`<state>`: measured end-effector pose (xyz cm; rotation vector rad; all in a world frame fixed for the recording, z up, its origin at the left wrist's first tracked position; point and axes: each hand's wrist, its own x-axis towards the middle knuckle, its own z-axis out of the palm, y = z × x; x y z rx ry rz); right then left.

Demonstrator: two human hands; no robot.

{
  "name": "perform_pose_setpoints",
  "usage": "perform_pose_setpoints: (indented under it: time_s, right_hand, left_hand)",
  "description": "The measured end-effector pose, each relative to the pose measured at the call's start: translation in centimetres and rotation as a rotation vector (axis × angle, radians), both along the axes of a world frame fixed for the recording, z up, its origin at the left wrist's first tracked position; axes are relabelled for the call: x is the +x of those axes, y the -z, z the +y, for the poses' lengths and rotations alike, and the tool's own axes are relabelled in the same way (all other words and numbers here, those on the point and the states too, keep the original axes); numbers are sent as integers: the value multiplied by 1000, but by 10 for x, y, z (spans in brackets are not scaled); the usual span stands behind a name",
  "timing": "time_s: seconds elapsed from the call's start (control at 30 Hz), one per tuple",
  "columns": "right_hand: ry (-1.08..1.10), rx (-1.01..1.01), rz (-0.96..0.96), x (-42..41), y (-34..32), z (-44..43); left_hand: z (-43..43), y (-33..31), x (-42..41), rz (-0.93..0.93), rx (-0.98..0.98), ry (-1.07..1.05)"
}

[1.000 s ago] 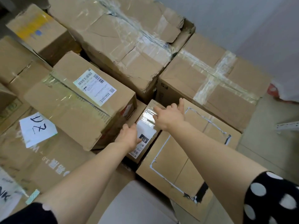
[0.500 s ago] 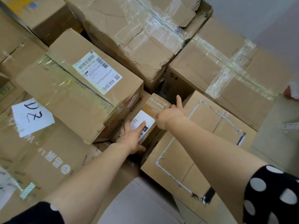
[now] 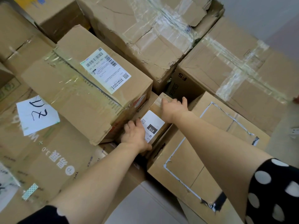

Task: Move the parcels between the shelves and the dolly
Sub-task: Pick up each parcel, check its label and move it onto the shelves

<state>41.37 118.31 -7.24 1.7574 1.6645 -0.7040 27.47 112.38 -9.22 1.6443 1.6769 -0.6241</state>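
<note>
Between the long brown cardboard box with a white shipping label [image 3: 77,88] and the flat brown cardboard box outlined in torn white tape [image 3: 202,151] sits the small brown cardboard parcel [image 3: 153,122] labelled "010". My outstretched right hand [image 3: 173,107] curls its fingers [image 3: 165,101] over the parcel's far end, thumb splayed. My left hand [image 3: 135,136] grips its near end.

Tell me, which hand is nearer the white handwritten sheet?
Left. The left hand grips the small parcel's near end, closer to the handwritten sheet; the right hand holds its far end, farther right.
</note>
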Motion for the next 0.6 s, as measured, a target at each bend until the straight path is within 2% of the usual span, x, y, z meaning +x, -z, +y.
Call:
perform_pose_setpoints:
  time_s: [0.2, 0.33, 0.47, 0.6]
  right_hand:
    - [-112, -132, 6, -1, 4, -5]
    - [-248, -184, -23, -7, 8, -9]
    - [-367, -265, -77, -20, 15, -18]
    - [-406, -260, -94, -25, 20, -25]
  left_hand:
    - [-8, 4, -1, -6, 42, 92]
    - [-9, 6, -10, 41, 118, 407]
    - [-10, 8, -6, 87, -93, 471]
    - [-8, 8, -4, 100, -128, 520]
